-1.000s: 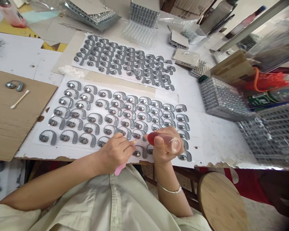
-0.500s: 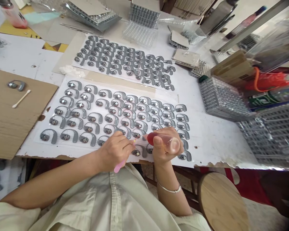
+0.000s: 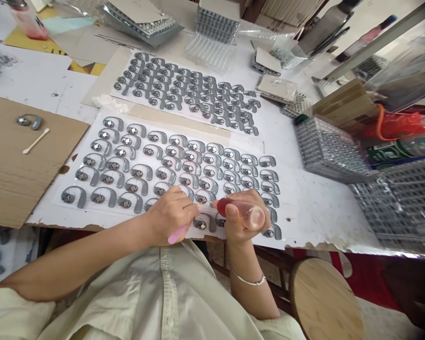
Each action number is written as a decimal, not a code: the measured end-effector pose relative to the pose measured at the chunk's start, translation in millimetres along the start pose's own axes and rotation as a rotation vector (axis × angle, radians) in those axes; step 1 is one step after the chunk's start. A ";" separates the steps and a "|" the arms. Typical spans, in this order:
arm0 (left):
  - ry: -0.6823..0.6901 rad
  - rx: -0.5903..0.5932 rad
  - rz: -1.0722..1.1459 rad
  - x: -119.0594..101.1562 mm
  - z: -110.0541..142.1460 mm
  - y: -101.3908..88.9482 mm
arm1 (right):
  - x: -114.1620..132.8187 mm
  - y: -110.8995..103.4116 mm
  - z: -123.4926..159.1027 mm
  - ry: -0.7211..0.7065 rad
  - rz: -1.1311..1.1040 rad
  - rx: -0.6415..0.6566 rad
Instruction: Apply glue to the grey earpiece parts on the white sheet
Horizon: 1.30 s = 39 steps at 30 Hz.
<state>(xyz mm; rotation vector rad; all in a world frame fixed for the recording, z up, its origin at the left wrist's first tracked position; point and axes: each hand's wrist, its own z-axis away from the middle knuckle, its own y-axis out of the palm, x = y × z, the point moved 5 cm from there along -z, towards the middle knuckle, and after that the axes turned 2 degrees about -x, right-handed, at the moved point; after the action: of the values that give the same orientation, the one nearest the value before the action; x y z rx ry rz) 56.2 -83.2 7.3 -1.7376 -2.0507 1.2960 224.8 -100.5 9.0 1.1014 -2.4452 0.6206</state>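
Note:
My left hand is closed around a slim pink tool; its flat pink end sticks out below the fist and a small yellow tip shows past the fingers. Its exact kind I cannot make out. In my right hand lies a clear squeeze bottle with red liquid, its narrow nozzle pointing left. Both tips hover at a grey ear-hook earphone part; whether they touch it I cannot tell. Similar parts with round silvery centres lie in rows on a white sheet. My hands cover some of the nearest ones.
Behind is a second sheet of grey ear-hook parts. Cardboard on the left carries one part and a cotton swab. Plastic trays are stacked at right, and another bottle stands back left. A round stool is below.
The view has shifted slightly. My left fist has tilted a little, raising the pink end of the tool. My right hand and the bottle stay almost in place.

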 end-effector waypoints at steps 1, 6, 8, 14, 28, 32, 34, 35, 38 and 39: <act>-0.008 0.038 0.013 1.4 -2.8 -0.7 | -0.1 0.1 0.0 0.001 -0.003 0.002; -0.056 0.283 0.110 10.2 -17.0 -2.6 | -0.3 -0.4 0.6 0.011 -0.010 0.000; -0.068 0.323 0.142 13.0 -20.2 -4.2 | -0.8 -1.9 1.1 0.021 -0.005 -0.013; -0.110 0.277 0.252 19.3 -19.4 -8.1 | -2.2 -4.3 2.0 0.036 0.020 -0.010; -0.212 0.262 0.381 31.0 -14.0 -6.5 | -0.4 -1.5 1.5 0.036 0.024 -0.006; -0.238 0.235 0.415 34.2 -13.9 -7.7 | 0.3 -0.8 1.6 0.024 0.012 0.006; -0.234 0.215 0.426 34.7 -14.1 -8.0 | 0.6 -0.4 1.6 0.019 0.004 0.007; -0.233 0.210 0.431 35.0 -14.1 -7.9 | 0.8 -0.2 1.6 0.017 0.002 0.006; -0.245 0.215 0.443 35.8 -14.1 -6.8 | 1.1 0.5 1.9 0.019 -0.007 0.012; -0.251 0.217 0.444 36.1 -14.3 -6.8 | 1.2 0.7 2.0 0.020 -0.012 0.016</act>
<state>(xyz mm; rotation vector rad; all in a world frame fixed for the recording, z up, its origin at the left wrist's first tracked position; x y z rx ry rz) 48.7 -44.6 6.4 -2.0868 -1.5983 1.8697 223.2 -101.9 7.8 1.1096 -2.4187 0.6452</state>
